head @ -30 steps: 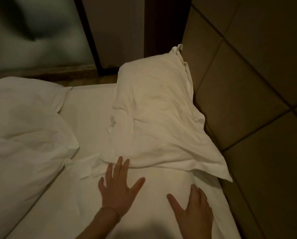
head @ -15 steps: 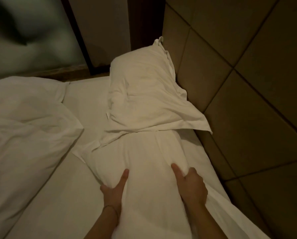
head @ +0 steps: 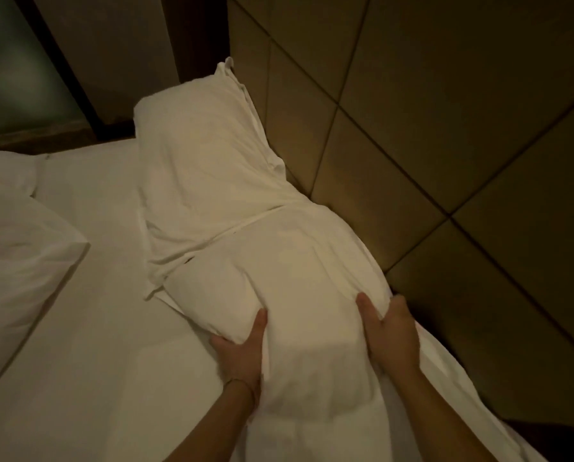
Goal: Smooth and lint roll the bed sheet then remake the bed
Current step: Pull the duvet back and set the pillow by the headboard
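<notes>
pillow point(head: 299, 315) gripped at both sides by left hand point(head: 242, 355) and right hand point(head: 392, 335).

We see a bed covered by a smooth white fabric sheet point(head: 105, 328). On it, toward twelve o'clock, a rumpled white pillow point(head: 205, 168) lies along the tan padded headboard point(head: 412, 145). A second plump white pillow point(head: 295, 295) lies at centre, and a bunched white duvet point(head: 15, 261) at nine o'clock.
</notes>
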A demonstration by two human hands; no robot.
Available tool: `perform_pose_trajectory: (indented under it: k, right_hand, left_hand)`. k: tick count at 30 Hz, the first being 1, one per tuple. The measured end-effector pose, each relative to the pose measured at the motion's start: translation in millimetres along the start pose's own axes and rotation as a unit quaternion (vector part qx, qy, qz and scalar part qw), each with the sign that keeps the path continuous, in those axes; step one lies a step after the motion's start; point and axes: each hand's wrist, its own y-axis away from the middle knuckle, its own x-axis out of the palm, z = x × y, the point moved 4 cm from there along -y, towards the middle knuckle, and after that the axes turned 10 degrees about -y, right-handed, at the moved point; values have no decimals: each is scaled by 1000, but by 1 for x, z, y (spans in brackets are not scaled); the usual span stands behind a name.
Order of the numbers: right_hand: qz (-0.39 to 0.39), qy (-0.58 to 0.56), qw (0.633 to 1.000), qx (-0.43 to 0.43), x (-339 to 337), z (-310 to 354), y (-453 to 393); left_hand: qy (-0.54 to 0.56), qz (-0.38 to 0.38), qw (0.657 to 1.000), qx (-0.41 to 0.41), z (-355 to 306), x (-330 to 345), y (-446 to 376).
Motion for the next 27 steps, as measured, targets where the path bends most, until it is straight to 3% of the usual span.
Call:
perform_pose_trajectory:
  k: [2, 4, 6, 9, 11, 14, 17, 19, 21, 24, 27]
  right_hand:
    - [35, 78, 996, 21, 19, -10, -4]
    - [87, 165, 981, 49, 41, -29, 6]
    - [107, 180, 977, 42, 54, -45, 21]
    - [84, 162, 983, 27, 59, -53, 33]
    - [58, 173, 983, -11, 58, -51, 41]
    - [82, 228, 967, -75, 54, -71, 61]
    - [121, 287, 950, -16, 39, -116, 69]
    - [124, 280, 952, 19, 33, -127, 65]
    - [123, 257, 958, 32, 34, -120, 65]
    - [92, 216, 972, 35, 47, -101, 88]
    - [118, 214, 968, -53, 76, -77, 129]
  left_hand:
    - [-38, -6, 999, -21, 6, 0, -14]
    - [-152, -30, 987, -33, 8, -5, -24]
    - [-280, -53, 958, 33, 0, -5, -26]
    - [-420, -42, 868, 260, -20, 17, -11]
    - [-520, 39, 784, 336, -15, 43, 1]
    - [-646, 105, 679, 332, 10, 52, -8]
    - [-701, 101, 640, 299, 17, 37, -33]
    - [-683, 92, 681, 246, 15, 28, -42]
    - [-605, 52, 774, 178, 16, 21, -36]
    - [-375, -36, 926, -8, 41, 1, -17]
    - [-176, -28, 978, -110, 79, -12, -7]
